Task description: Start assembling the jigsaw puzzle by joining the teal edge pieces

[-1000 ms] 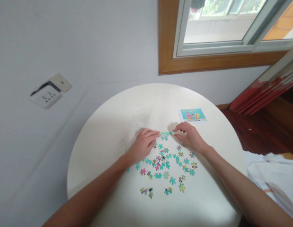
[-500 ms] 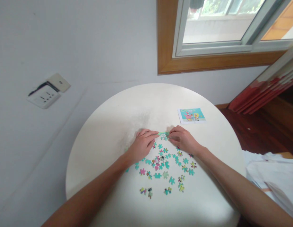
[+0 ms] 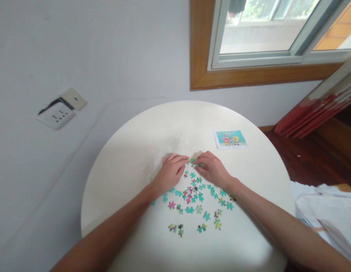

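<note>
A small group of joined green puzzle pieces [image 3: 193, 161] lies on the white table between my hands, mostly covered by fingers. My left hand [image 3: 173, 170] rests palm down at its left side, fingers stretched out and the fingertips touching its edge. From the right, my right hand [image 3: 211, 167] pinches at the joined pieces with thumb and fingers curled, close to the left fingertips. Which single piece is in the pinch is hidden. Below the hands, several loose puzzle pieces [image 3: 189, 210] in teal, pink and yellow lie scattered.
A picture card [image 3: 231, 139] with cartoon figures lies on the round white table [image 3: 130, 151], beyond my right hand. Behind the table is a wall with a socket [image 3: 56, 115] and a wood-framed window. White papers or cloth [image 3: 325, 211] lie at the right, beside the table.
My right hand has slid left toward my left hand and covers more of the joined pieces. My left hand stays nearly in place. The view has shifted slightly.
</note>
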The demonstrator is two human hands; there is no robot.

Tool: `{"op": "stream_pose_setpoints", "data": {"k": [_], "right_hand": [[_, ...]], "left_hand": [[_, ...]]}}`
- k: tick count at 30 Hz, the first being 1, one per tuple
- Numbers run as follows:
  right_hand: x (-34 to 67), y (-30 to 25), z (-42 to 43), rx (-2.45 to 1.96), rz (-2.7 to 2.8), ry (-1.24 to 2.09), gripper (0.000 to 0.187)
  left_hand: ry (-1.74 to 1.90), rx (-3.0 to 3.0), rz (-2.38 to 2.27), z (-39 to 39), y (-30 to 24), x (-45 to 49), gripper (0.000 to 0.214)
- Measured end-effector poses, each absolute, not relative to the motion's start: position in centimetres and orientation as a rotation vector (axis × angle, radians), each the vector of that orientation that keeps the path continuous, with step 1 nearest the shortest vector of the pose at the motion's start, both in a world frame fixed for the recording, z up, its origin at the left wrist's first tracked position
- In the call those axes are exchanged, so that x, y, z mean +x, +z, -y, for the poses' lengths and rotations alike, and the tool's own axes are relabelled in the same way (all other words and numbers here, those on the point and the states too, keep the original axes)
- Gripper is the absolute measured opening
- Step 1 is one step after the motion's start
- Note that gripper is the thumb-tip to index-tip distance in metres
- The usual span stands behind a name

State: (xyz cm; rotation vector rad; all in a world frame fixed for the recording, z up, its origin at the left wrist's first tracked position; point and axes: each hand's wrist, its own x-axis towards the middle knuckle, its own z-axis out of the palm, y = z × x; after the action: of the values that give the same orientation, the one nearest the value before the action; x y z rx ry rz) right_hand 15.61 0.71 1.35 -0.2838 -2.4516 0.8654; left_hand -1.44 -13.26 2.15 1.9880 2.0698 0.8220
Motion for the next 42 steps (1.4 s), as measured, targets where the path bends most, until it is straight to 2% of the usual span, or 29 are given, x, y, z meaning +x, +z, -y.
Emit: {"op": "stream_pose_setpoints", "data": {"k": [13, 19, 27, 35, 42], "right_hand": [[14.8, 0.9, -0.4, -0.242, 2.494, 0.814, 0.008], [15.6, 1.1, -1.7, -0.388, 2.456, 0.78, 0.011], [16.1, 0.8, -1.9, -0.423, 2.474, 0.782, 0.018], [15.9, 0.5, -1.9, -0.407, 2.508, 0.744, 0.014], [15.9, 0.4, -1.9, -0.407, 2.506, 0.739, 0.013]], "left_hand": [[0.757, 2.055, -2.051, 13.6, 2.4, -1.3, 0.03], [0.756, 2.052, -2.072, 13.8, 2.8, -1.3, 0.034], [0.737, 2.054, -2.118, 13.6, 2.6, -1.3, 0.029], [0.871, 2.003, -2.207, 12.5, 1.8, -0.2, 0.023], [0.794, 2.06, -2.246, 12.1, 1.6, -0.4, 0.021]]}}
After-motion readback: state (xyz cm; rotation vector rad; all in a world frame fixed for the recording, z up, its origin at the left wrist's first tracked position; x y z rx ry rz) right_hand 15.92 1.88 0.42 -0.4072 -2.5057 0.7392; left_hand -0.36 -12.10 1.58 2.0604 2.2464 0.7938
